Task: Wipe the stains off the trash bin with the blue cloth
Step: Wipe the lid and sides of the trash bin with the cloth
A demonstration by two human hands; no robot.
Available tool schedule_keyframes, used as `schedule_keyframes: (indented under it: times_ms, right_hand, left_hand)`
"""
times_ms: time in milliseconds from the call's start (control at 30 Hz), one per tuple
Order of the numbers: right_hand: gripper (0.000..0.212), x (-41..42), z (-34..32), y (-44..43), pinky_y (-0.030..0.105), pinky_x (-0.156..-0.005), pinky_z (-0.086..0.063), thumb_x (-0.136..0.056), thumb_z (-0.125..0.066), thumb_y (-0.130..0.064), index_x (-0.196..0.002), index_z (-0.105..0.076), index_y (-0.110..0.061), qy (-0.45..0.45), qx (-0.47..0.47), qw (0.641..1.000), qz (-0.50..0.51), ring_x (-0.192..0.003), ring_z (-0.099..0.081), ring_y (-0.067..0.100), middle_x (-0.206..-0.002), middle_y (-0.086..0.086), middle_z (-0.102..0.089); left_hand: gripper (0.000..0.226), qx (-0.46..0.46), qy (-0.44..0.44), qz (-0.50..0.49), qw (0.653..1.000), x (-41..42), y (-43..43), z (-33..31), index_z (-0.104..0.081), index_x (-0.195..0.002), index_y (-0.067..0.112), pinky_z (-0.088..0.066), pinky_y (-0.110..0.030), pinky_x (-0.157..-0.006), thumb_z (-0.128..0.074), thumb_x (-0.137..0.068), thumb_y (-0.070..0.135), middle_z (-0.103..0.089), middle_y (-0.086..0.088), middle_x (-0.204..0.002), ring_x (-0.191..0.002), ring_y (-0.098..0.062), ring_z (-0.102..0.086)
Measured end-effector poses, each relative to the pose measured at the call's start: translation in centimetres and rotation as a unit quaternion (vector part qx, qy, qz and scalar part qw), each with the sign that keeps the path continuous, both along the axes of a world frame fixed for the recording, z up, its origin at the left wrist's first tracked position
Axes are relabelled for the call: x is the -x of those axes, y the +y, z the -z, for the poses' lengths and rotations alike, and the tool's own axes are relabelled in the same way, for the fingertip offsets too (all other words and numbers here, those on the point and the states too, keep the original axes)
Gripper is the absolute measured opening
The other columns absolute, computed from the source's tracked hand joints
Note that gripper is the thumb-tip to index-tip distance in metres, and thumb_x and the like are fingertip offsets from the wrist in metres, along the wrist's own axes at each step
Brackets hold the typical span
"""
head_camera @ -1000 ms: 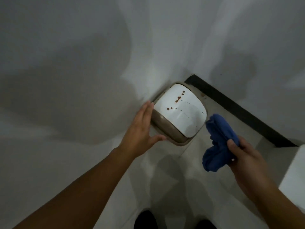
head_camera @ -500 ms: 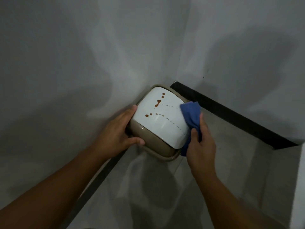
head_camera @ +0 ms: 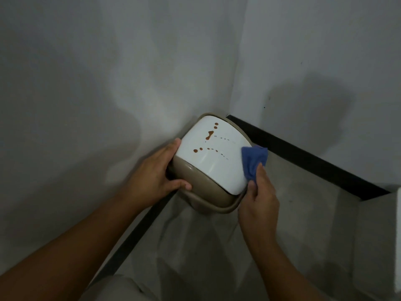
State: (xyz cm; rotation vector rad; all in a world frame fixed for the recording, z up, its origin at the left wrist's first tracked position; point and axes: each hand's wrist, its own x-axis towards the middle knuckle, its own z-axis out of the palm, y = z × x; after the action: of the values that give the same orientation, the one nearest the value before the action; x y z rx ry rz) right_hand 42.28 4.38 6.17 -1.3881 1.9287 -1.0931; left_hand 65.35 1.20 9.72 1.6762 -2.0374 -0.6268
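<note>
A beige trash bin (head_camera: 195, 177) with a white lid (head_camera: 219, 168) stands in the corner of two walls. Brown stains (head_camera: 209, 135) dot the upper left part of the lid, with trails of small drops running right. My left hand (head_camera: 156, 174) grips the bin's left side, thumb on the beige front. My right hand (head_camera: 258, 200) holds a bunched blue cloth (head_camera: 253, 159) pressed against the lid's right edge, apart from the big stains.
Grey walls meet right behind the bin. A black skirting strip (head_camera: 303, 157) runs along the right wall, another (head_camera: 134, 235) along the left wall. Pale floor (head_camera: 217, 257) lies below. A white object's edge (head_camera: 398, 213) shows at far right.
My left hand closed onto the bin's left side. My right hand brought the blue cloth up from the lower right onto the lid's right edge. The view moved closer.
</note>
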Motion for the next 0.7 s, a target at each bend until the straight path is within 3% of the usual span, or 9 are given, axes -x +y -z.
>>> schedule_keyframes:
  times_ms: [133, 267, 333, 467, 567, 700]
  right_hand:
    - [0.047, -1.7, -2.0, -0.6, 0.034, -0.111, -0.029, -0.093, -0.047, -0.008, -0.138, -0.037, -0.019, 0.006, 0.039, 0.998, -0.057, -0.135, -0.035, 0.016, -0.145, 0.003, -0.043]
    - [0.063, -1.4, -1.2, 3.3, 0.042, -0.113, -0.026, -0.085, -0.054, 0.006, -0.137, -0.028, -0.022, 0.064, 0.049, 0.985, -0.151, -0.139, -0.028, 0.019, -0.146, 0.0, -0.036]
    - [0.063, -0.4, -0.4, 4.1, 0.042, -0.112, -0.028, -0.085, -0.054, 0.006, -0.135, -0.027, -0.023, 0.063, 0.036, 0.987, -0.145, -0.137, -0.032, 0.022, -0.145, 0.002, -0.037]
    - [0.047, 1.2, -0.3, 1.4, 0.041, -0.107, -0.038, -0.093, -0.045, -0.015, -0.138, -0.036, -0.02, 0.038, 0.04, 0.994, -0.095, -0.128, -0.045, 0.024, -0.14, 0.009, -0.048]
    - [0.042, 1.7, -0.8, -3.2, 0.04, -0.099, -0.044, -0.096, -0.039, -0.018, -0.137, -0.038, -0.022, 0.033, 0.004, 0.998, -0.048, -0.111, -0.054, 0.024, -0.126, 0.011, -0.057]
    - [0.043, 2.5, -1.3, -6.6, 0.027, -0.084, -0.038, -0.097, -0.039, -0.016, -0.14, -0.034, -0.021, 0.014, -0.057, 0.997, -0.042, -0.094, -0.047, 0.013, -0.12, 0.01, -0.058]
  left_hand:
    - [0.114, -0.002, 0.002, -0.021, 1.0, 0.2, 0.0, -0.3, -0.027, -0.151, 0.016, -0.034, -0.04, -0.113, -0.073, -0.057, 0.061, -0.04, -0.004, -0.152, -0.137, -0.02, -0.039]
    - [0.114, -0.019, 0.015, -0.022, 0.999, 0.4, 0.1, -0.5, -0.027, -0.151, 0.017, -0.039, -0.047, -0.11, -0.071, -0.057, 0.061, -0.041, -0.004, -0.152, -0.136, -0.021, -0.041]
    - [0.114, -0.02, 0.012, -0.022, 0.999, 0.5, 0.1, -0.5, -0.026, -0.152, 0.017, -0.038, -0.047, -0.111, -0.071, -0.057, 0.062, -0.04, -0.003, -0.152, -0.137, -0.02, -0.04]
    - [0.112, -0.012, 0.009, -0.024, 1.0, 0.6, -0.1, -0.4, -0.027, -0.152, 0.018, -0.037, -0.043, -0.112, -0.075, -0.058, 0.059, -0.042, -0.002, -0.151, -0.136, -0.019, -0.041]
    - [0.109, -0.009, 0.016, -0.032, 0.999, 0.9, -0.1, -0.1, -0.03, -0.151, 0.016, -0.039, -0.044, -0.111, -0.08, -0.061, 0.052, -0.044, -0.003, -0.149, -0.134, -0.019, -0.044]
    - [0.107, 0.001, 0.018, -0.044, 0.999, 1.1, -0.2, 0.1, -0.034, -0.149, 0.016, -0.041, -0.046, -0.109, -0.086, -0.06, 0.045, -0.048, -0.002, -0.147, -0.132, -0.02, -0.047]
